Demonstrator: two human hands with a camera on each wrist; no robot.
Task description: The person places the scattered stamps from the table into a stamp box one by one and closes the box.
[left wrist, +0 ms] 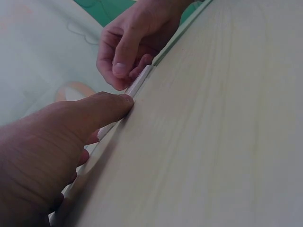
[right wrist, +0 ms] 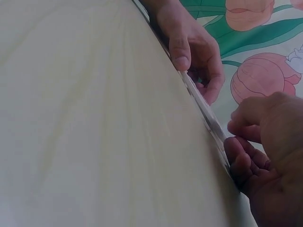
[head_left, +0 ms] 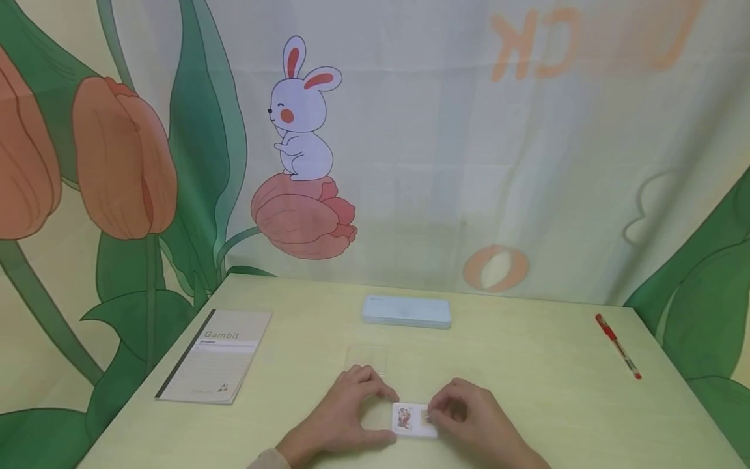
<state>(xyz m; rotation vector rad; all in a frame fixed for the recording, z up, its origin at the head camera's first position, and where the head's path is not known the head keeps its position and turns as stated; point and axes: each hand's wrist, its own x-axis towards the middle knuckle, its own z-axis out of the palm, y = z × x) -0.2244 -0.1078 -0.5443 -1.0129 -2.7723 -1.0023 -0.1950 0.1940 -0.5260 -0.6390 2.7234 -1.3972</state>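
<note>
White slab (head_left: 415,423): on counter (head_left: 527,365), twd near edge, approx mid-width, btw both hands. Looks flat in both wrist views, seen edge-on. L half carries small printed figure (head_left: 404,417); R half has tan picture (head_left: 426,417), partly hidden by fingers.

L hand (head_left: 351,410): grip holds slab's L end, thumb at near L corner, forefinger at far L corner. R hand (head_left: 469,417): grip narrow, thumb + forefinger tips close tog. at tan picture; can't tell if pinching it or only touching.

Clear square piece (head_left: 366,359) just beyond L hand's fingers. Lt-blue box (head_left: 406,312) nr counter's far edge, approx mid. Notebook (head_left: 215,358), marked "Gambit", along L edge. Red pen (head_left: 618,346) nr R edge, twd far R corner, lying aslant. Curtain (head_left: 410,130) w/ rabbit + tulip prints behind far edge.
</note>
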